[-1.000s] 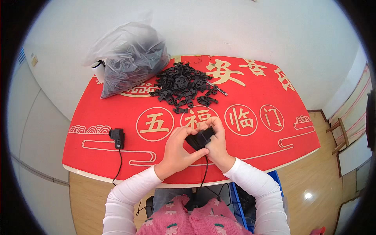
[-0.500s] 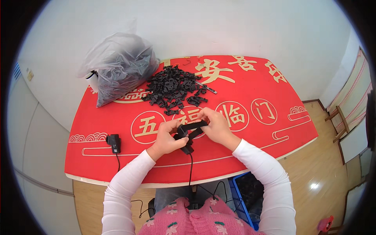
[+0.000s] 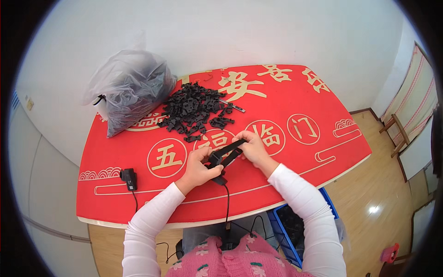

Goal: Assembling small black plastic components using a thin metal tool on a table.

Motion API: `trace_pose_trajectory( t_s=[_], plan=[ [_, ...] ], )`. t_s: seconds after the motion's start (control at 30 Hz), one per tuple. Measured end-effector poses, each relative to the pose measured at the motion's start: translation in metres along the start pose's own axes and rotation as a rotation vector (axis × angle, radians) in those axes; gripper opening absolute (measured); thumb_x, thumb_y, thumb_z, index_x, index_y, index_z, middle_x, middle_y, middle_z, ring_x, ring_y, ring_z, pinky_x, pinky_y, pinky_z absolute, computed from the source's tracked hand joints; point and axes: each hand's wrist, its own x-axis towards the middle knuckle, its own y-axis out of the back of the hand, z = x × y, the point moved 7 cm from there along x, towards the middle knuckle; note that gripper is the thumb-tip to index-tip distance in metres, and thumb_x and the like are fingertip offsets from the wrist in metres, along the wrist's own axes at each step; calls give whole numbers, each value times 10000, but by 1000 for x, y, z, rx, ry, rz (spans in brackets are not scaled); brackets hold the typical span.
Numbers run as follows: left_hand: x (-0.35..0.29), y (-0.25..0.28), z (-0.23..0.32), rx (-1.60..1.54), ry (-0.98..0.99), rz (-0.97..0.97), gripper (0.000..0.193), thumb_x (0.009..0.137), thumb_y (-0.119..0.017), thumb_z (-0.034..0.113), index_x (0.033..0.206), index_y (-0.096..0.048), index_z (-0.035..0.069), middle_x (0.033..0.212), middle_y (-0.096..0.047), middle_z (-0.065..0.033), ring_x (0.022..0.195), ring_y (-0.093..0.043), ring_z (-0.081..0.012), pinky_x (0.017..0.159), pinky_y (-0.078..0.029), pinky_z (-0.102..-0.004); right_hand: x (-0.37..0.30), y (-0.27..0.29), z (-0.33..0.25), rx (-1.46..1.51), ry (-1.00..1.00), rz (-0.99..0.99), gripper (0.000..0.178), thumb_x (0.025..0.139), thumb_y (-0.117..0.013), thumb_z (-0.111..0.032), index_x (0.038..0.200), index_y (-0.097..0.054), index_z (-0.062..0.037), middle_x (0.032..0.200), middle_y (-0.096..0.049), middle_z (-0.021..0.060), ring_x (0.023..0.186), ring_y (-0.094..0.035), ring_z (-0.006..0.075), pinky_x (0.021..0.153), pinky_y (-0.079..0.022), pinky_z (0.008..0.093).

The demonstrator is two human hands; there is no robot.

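I record 1 clear change over the last second: the long black plastic strip part [image 3: 229, 152], which a second ago sat bunched between both hands close to the near edge of the red tabletop with gold characters [image 3: 318, 152], now lies stretched out between them, slanting from near-left up to far-right, and the hands have moved slightly farther onto the table. I judge from this that the work has gone from gripping the piece to drawing it straight, with fitting or checking in hand. The left hand [image 3: 199, 165] sits at the near-left end, fingers curled tight around a small black cabled block [image 3: 215, 160]; its cable [image 3: 227, 198] runs from there toward the body over the near table edge. The right hand [image 3: 253, 148] holds the far-right end of the strip, thumb and fingertips pinched narrow on it, wrist bent inward, knuckles up. Both forearms in white sleeves come in from the near edge and converge at table centre. The strip is off the surface, held just above the gold characters. Beyond the hands, well apart, lies a loose pile of small black plastic parts [image 3: 194, 111], and at the far left a grey translucent plastic bag [image 3: 127, 90] of dark pieces touches the pile's edge. A small black plug-in adapter [image 3: 128, 177] rests near left, untouched. A blue crate [image 3: 295, 231] stands on the floor under the near right edge.
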Motion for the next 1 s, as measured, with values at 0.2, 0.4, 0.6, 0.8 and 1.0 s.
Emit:
trace_pose_trajectory(
  t_s=[0.2,0.4,0.6,0.8,1.0],
  plan=[
    [0,-12,-11,-171,122,-64,226,676,-728,57,740,-514,29,771,-547,8,672,-519,-56,623,-447,-207,-19,-19,-38,-553,638,64,93,812,-623,14,826,-556,-49,691,-610,15,596,-569,79,525,-435,211],
    [5,-15,-15,79,100,-144,232,718,-718,48,843,-522,34,799,-573,10,728,-564,-73,676,-477,-227,24,8,23,-148,348,67,202,680,-699,-56,829,-564,-34,599,-572,69,559,-579,176,520,-438,313],
    [13,-41,-18,-311,339,-224,306,792,-652,20,1082,-554,34,949,-620,-34,874,-581,-93,790,-468,-240,-1,-2,-9,-495,385,7,245,659,-710,-56,854,-561,-40,649,-590,65,590,-583,184,531,-435,302],
    [17,-32,-24,-201,195,-187,373,818,-652,62,1166,-524,14,1024,-626,-75,933,-587,-124,835,-464,-263,6,13,-36,-391,272,-305,266,719,-704,-77,943,-568,-33,794,-625,43,696,-594,136,594,-457,277],
    [29,-63,69,584,-350,-41,312,839,-651,145,1094,-556,-8,981,-615,-113,883,-594,-168,802,-466,-300,53,35,-54,-21,145,8,218,790,-680,-107,968,-583,-30,799,-609,20,694,-555,89,608,-438,234]
  ],
)
